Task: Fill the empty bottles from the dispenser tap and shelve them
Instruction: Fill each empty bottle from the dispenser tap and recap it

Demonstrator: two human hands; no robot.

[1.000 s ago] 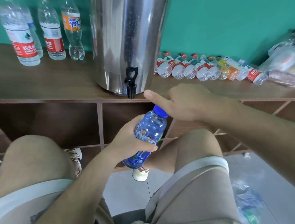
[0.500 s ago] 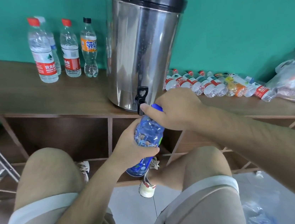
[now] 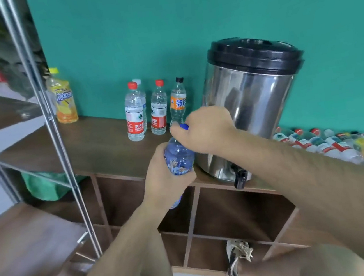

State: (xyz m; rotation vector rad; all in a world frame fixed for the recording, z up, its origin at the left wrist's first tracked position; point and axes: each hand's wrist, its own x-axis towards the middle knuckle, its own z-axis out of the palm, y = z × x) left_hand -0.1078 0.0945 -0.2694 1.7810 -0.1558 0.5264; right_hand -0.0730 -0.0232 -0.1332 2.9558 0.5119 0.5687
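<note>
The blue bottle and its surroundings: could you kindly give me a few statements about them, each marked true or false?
1. The left hand grips the blue bottle by its body. True.
2. The right hand rests on the tap. False: it grips the blue cap, well clear of the tap.
3. The steel dispenser has a black lid. True.
4. The bottles to the right of the dispenser stand upright. False: the row of bottles lies flat on the counter.
</note>
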